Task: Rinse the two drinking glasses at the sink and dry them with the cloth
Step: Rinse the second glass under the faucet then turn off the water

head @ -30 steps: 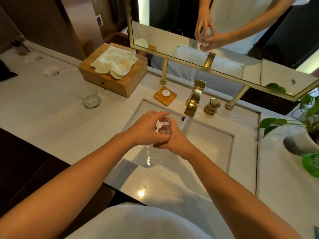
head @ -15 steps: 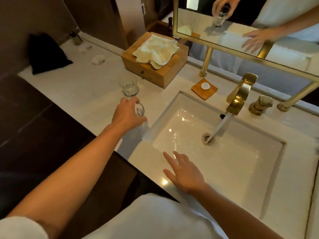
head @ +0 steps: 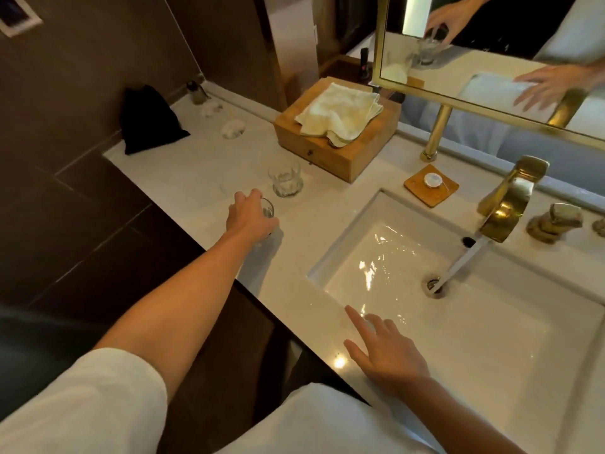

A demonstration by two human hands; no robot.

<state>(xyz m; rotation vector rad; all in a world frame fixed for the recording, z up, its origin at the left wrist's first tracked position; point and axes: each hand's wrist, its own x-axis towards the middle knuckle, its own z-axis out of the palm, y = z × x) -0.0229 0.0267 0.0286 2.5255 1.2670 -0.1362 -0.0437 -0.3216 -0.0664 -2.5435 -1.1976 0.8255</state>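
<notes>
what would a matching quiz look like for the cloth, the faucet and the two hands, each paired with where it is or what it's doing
Column one:
1. cloth
2. faucet
3. left hand
4. right hand

Column two:
A. pouring water into the sink
B. lying on the wooden box
C. open, fingers spread, at the sink's front rim
D. gripping a small glass

Pairs: 1-B, 2-A, 3-D, 4-C

Glossy brass faucet [head: 505, 204], clear glass tumbler [head: 285, 178], matt wooden box [head: 340, 149], soft cloth [head: 337, 114].
</notes>
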